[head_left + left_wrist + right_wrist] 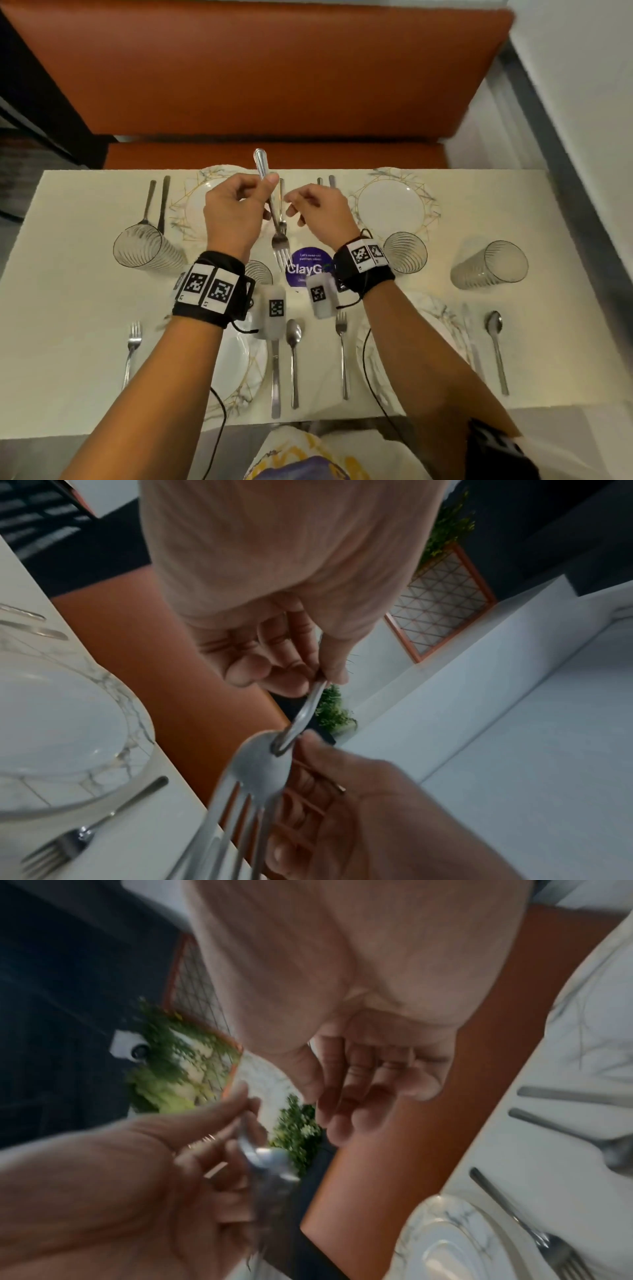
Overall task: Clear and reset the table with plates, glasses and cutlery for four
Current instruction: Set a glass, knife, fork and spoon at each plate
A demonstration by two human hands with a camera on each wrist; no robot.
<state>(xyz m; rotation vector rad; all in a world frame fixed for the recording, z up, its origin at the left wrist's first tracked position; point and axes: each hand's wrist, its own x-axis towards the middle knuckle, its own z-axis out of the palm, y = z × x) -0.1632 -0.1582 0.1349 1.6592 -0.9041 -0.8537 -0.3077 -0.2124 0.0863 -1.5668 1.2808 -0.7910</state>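
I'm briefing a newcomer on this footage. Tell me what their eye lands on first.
First, the fork held in the air mid-table by the left hand, tines toward the camera. The right hand hovers beside it, fingers loosely curled and holding nothing. Next comes the orange bench behind the laid white table.

An orange padded bench is standing along the table's far edge. A round purple "ClayGo" sticker is lying at the table's middle. Green plants and an orange-framed wire grid panel are showing beyond the bench.
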